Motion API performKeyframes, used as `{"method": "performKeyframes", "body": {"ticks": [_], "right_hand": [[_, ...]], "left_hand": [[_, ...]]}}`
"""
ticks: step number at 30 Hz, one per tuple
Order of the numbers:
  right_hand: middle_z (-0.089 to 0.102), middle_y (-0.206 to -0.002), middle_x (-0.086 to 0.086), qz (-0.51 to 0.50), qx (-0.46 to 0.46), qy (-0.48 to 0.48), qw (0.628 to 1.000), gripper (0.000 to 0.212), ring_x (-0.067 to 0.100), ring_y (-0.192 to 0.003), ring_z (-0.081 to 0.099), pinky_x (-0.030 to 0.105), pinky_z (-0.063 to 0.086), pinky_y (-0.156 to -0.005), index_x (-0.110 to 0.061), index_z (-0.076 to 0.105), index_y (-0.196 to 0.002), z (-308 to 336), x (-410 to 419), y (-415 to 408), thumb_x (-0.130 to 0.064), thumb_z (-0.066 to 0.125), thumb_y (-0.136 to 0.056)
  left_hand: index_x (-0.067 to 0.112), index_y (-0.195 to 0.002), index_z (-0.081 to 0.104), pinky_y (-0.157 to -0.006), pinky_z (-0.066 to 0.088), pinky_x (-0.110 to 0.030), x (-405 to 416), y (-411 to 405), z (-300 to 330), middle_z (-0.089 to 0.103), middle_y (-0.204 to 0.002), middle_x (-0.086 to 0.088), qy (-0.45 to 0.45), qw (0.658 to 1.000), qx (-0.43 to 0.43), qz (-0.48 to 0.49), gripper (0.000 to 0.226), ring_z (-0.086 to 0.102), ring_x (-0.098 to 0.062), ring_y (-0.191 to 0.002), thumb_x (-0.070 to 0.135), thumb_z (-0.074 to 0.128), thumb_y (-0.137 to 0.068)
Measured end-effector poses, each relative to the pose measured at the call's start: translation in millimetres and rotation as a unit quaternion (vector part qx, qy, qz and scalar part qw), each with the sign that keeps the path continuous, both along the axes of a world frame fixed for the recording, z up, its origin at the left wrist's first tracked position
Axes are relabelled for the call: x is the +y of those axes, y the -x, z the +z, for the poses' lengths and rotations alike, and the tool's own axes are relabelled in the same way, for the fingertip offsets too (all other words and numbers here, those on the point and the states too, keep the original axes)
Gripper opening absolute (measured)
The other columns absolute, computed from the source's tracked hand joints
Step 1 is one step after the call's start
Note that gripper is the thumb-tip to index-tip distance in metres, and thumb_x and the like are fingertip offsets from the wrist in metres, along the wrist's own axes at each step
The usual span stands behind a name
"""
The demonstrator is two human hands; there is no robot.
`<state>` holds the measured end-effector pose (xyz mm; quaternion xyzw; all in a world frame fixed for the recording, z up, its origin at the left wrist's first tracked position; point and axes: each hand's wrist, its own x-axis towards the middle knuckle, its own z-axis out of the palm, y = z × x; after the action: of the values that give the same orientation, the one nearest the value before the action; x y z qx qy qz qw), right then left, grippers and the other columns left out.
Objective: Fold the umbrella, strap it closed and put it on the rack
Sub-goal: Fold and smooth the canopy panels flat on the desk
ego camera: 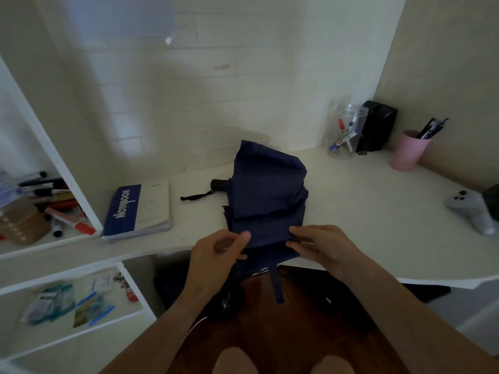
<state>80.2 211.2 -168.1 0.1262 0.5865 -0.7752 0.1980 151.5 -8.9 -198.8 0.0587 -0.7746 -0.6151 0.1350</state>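
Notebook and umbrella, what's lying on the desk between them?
In the head view, the umbrella's black handle and its wrist strap lie between the notebook and the navy umbrella cloth; the rest is bare white desk.

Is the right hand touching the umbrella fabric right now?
Touching. The head view shows the right hand pinching the near edge of the navy umbrella fabric, fingertips pressed on the cloth.

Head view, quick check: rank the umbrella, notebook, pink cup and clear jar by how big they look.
1. Navy umbrella, largest.
2. Notebook.
3. Clear jar and pink cup: they look alike in size, so I won't rank them; both also stand farther from the camera.
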Motion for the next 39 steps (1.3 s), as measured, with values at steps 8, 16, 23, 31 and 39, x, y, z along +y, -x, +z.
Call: {"method": "performKeyframes", "body": {"ticks": [8,16,23,31,39], "right_hand": [[0.072,-0.109,0.024,-0.043,-0.021,-0.02,0.999,0.039,0.027,-0.085,0.074,0.022,0.06,-0.057,0.008,0.066,-0.114,-1,1,-2,0.011,0.077,-0.076],[0.067,-0.09,-0.006,-0.02,0.479,-0.435,0.763,0.005,0.008,-0.077,0.062,0.025,0.051,-0.071,-0.025,0.07,-0.092,-4,-2,0,-0.027,0.069,-0.089],[0.055,-0.137,0.006,0.236,0.541,-0.573,0.569,0.05,0.028,-0.123,0.048,0.045,0.041,-0.108,-0.028,0.059,-0.134,-34,-5,43,-0.053,0.05,-0.092],[-0.011,-0.165,-0.012,0.37,0.446,-0.626,0.521,0.073,0.011,-0.151,-0.017,0.03,-0.013,-0.121,-0.041,-0.012,-0.155,-42,22,50,-0.071,0.017,-0.096],[0.065,-0.114,-0.01,0.014,0.441,-0.455,0.773,0.039,0.008,-0.1,0.064,0.027,0.053,-0.085,-0.028,0.069,-0.111,-19,31,39,-0.054,0.068,-0.083]], "left_hand": [[0.011,-0.105,0.076,-0.084,0.062,-0.032,2,6,2,0.074,-0.108,-0.013,-0.195,0.974,-0.119,0.012,0.031,0.074,-0.026,-0.097,-0.003,0.083,-0.078],[0.027,-0.097,0.071,-0.076,0.047,-0.022,-11,15,3,0.06,-0.09,0.008,0.341,0.933,0.096,0.067,0.017,0.057,-0.007,-0.08,0.041,0.074,-0.088],[0.02,-0.148,0.049,-0.115,0.038,-0.041,-27,67,-16,0.047,-0.152,-0.005,0.511,0.845,0.07,-0.14,0.064,0.044,-0.024,-0.138,0.059,0.039,-0.098],[0.022,-0.162,0.008,-0.127,0.015,-0.044,-51,58,-38,0.013,-0.169,-0.001,0.619,0.768,0.07,-0.152,0.081,0.009,-0.019,-0.156,0.072,0.02,-0.1],[0.022,-0.115,0.064,-0.087,0.052,-0.03,-36,56,4,0.065,-0.11,0.006,0.28,0.956,0.086,0.035,0.044,0.062,-0.01,-0.097,0.059,0.056,-0.092]]}}
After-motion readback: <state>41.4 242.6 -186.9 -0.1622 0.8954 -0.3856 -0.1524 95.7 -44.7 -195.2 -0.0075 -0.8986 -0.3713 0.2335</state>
